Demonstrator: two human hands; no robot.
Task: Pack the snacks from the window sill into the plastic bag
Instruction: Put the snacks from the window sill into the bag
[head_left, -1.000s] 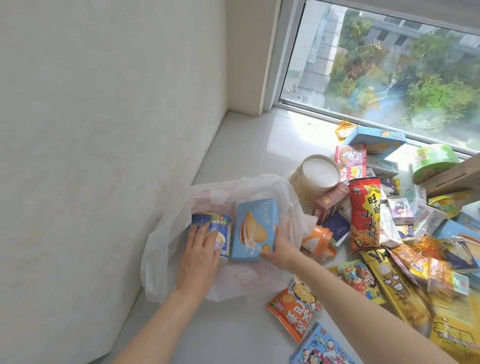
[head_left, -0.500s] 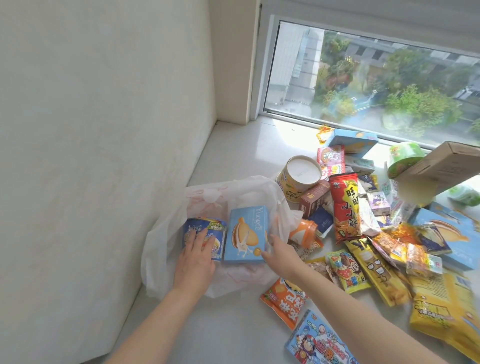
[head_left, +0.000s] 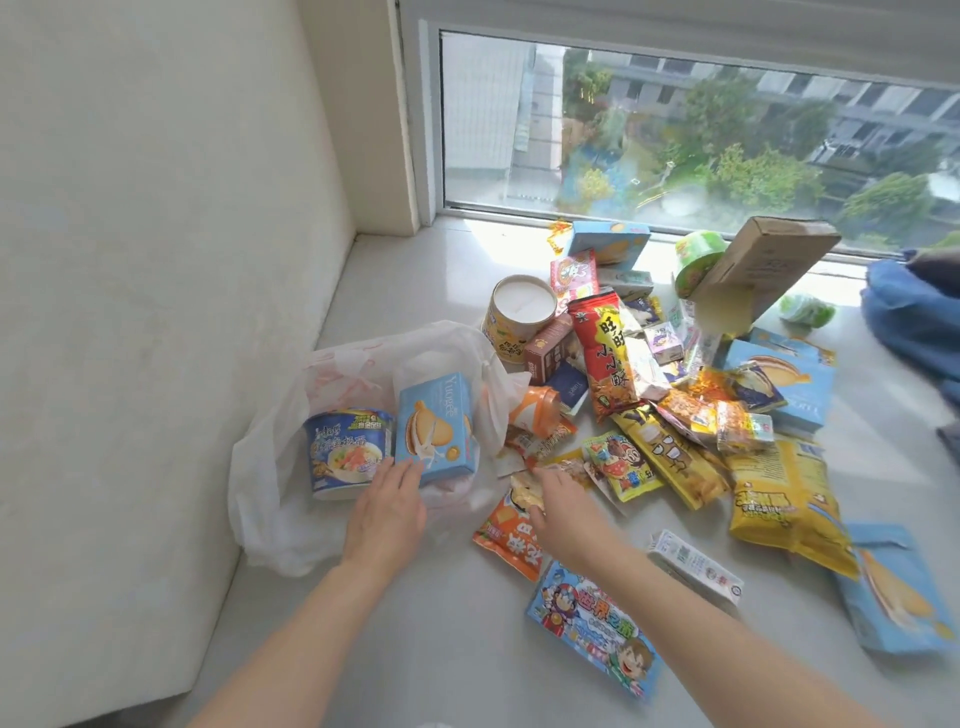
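Two hands reach in from the bottom of the frame over the pale window sill (head_left: 415, 291). At centre left the left hand (head_left: 387, 512) lies with straight, relaxed fingers, their tips touching the lower edge of the light blue biscuit box (head_left: 435, 428), which stands upright inside the white plastic bag (head_left: 270, 467) beside a blue noodle cup (head_left: 347, 453); the bag sits against the wall on the left, its mouth spread open. Just right of centre the right hand (head_left: 558, 499) rests on the near edge of the snack heap, fingers curled down onto a small packet (head_left: 525, 494) above an orange packet (head_left: 511, 535); whether it actually grips that packet I cannot tell. Many more snacks fill the middle and right of the frame: a red bag (head_left: 605, 358), a yellow bag (head_left: 784, 496), a round tub (head_left: 519, 317), and a brown carton (head_left: 763, 265) near the glass
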